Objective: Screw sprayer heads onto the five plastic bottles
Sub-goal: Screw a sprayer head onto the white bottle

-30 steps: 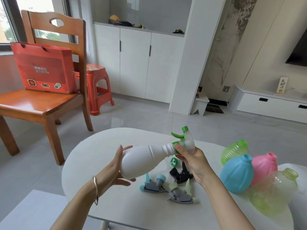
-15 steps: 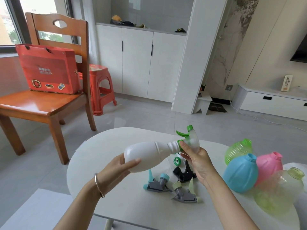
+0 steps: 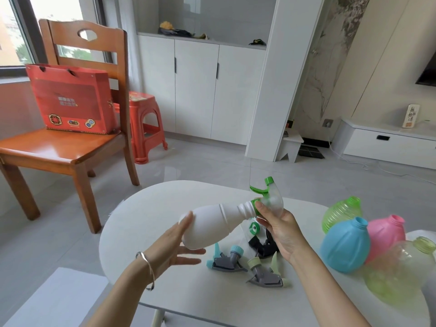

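Observation:
A white bottle (image 3: 210, 226) lies tilted in the air above the white table (image 3: 146, 223), its neck pointing up and right. A clear sprayer head with green trigger (image 3: 271, 199) sits on that neck, and my right hand (image 3: 280, 230) grips it at the green collar. My left hand (image 3: 174, 246) touches the bottle's base with fingers spread. Loose sprayer heads lie on the table below: a grey and teal one (image 3: 226, 259), a grey and pale green one (image 3: 265, 272), a black one (image 3: 262, 246) and a green cap piece (image 3: 254, 227).
Blue (image 3: 344, 246), pink (image 3: 387, 234), green ribbed (image 3: 342, 212) and clear green (image 3: 398, 272) bottles lie at the table's right end. A wooden chair (image 3: 63, 152) with a red box stands to the left, a red stool (image 3: 144, 123) behind it.
My left hand has loosened from gripping the bottle's base to a flat, spread touch. The bottle has turned slightly while my right hand stays on the sprayer head.

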A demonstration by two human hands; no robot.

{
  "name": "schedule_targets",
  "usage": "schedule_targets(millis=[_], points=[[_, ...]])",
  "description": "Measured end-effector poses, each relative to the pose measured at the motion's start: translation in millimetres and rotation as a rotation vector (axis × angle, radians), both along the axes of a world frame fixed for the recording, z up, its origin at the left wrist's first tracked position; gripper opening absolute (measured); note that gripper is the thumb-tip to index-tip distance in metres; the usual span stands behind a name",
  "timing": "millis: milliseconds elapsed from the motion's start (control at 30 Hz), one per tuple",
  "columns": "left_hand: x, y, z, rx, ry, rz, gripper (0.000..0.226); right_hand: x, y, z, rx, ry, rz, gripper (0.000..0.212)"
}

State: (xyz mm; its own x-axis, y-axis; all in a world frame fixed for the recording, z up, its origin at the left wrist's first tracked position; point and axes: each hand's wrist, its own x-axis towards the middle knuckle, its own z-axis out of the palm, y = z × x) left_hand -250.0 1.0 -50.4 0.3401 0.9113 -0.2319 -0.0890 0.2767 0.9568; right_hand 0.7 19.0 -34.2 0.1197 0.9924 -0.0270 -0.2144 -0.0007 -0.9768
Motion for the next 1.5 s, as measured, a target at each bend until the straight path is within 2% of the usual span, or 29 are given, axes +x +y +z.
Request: schedule_targets(millis=[100, 167, 233, 300, 367, 500, 633, 733, 833, 900, 967, 1100, 1233, 1333, 1433, 1500], points=[[-2, 3, 0, 0.19, 0.017, 0.054, 0.099, 1, 1, -1, -0.039, 0.035, -0.023, 0.079], [-4, 6, -2, 0.212, -0.043, 0.036, 0.101, 1, 1, -1, -0.046, 0.056, -0.02, 0.08], [-2, 5, -2, 0.044, -0.15, -0.016, 0.081, -1, 0, -1, -0.035, 0.049, -0.005, 0.08], [3, 1, -1, -0.147, -0.114, -0.029, 0.063, -4, -2, 1, -0.02, 0.021, 0.013, 0.079], [5, 2, -5, -0.129, -0.023, 0.015, 0.056, -5, -2, 1, -0.009, 0.014, 0.015, 0.08], [5, 2, 0, 0.029, -0.062, 0.129, 0.033, -5, -1, 3, 0.001, 0.062, -0.007, 0.078], [10, 3, -4, 0.025, -0.039, 0.16, 0.019, -8, -1, 4, -0.001, 0.105, -0.036, 0.075], [11, 3, -5, 0.053, -0.036, 0.205, 0.029, -11, -3, 4, -0.018, 0.126, -0.062, 0.061], [11, 4, -6, 0.118, -0.017, 0.277, 0.063, -16, -4, 5, -0.052, 0.208, -0.104, 0.025], [12, 4, -7, 0.157, 0.001, 0.306, 0.067, -20, -4, 7, -0.09, 0.239, -0.146, 0.007], [12, 4, -7, 0.197, 0.018, 0.316, 0.065, -21, -4, 8, -0.104, 0.254, -0.154, 0.004], [11, 4, -8, 0.223, 0.013, 0.327, 0.064, -26, -3, 11, -0.083, 0.244, -0.169, 0.005], [9, 0, -7, 0.16, -0.036, 0.366, 0.07, -33, -5, 10, -0.022, 0.059, -0.155, 0.022], [6, -3, -8, 0.057, -0.117, 0.393, 0.062, -47, -11, 7, -0.04, -0.011, 0.041, 0.05], [7, -12, -8, -0.108, -0.264, 0.316, 0.041, -71, -21, -1, -0.037, -0.12, 0.295, 0.052], [4, -16, -11, -0.155, -0.304, 0.27, 0.043, -88, -24, -6, 0.002, -0.186, 0.356, 0.054]])
